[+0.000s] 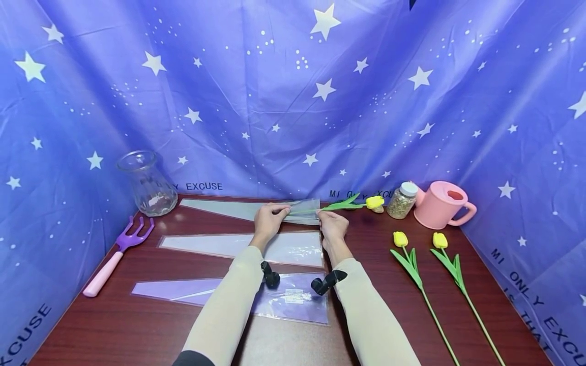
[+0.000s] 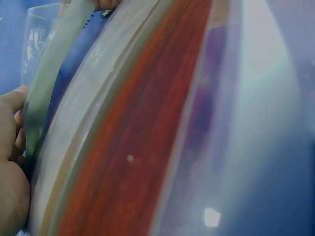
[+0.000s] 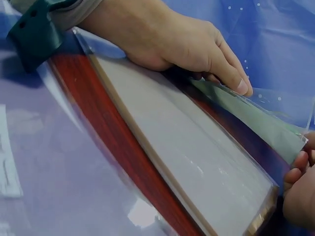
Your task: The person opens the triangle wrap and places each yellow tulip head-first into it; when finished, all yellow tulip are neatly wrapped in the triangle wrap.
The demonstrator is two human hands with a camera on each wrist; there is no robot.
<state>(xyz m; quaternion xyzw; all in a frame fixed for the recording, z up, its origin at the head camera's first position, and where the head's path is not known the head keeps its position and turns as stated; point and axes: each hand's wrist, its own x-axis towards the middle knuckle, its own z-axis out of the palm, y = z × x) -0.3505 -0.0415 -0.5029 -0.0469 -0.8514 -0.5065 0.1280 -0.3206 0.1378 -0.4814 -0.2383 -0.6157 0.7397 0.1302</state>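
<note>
Both hands work at the far clear flower sleeve [image 1: 220,208] lying along the back of the brown table [image 1: 494,284]. My left hand [image 1: 270,216] pinches the sleeve's upper layer near its wide end; it shows again in the right wrist view [image 3: 187,44]. The right hand [image 1: 331,223] pinches the sleeve's open edge [image 3: 256,115], fingers curled [image 3: 300,191]. A yellow tulip [image 1: 374,202] lies with its head to the right and its green stem running between the hands into the sleeve. The left wrist view shows my left hand [image 2: 10,162] by the sleeve [image 2: 49,83].
Two more sleeves lie nearer me, a clear sleeve [image 1: 220,245] and a purple sleeve [image 1: 183,290]. Glass vase [image 1: 148,183] and purple hand rake [image 1: 121,249] sit at left. A jar [image 1: 402,201], pink watering can [image 1: 439,204] and two yellow tulips [image 1: 400,239] [image 1: 440,240] are at right.
</note>
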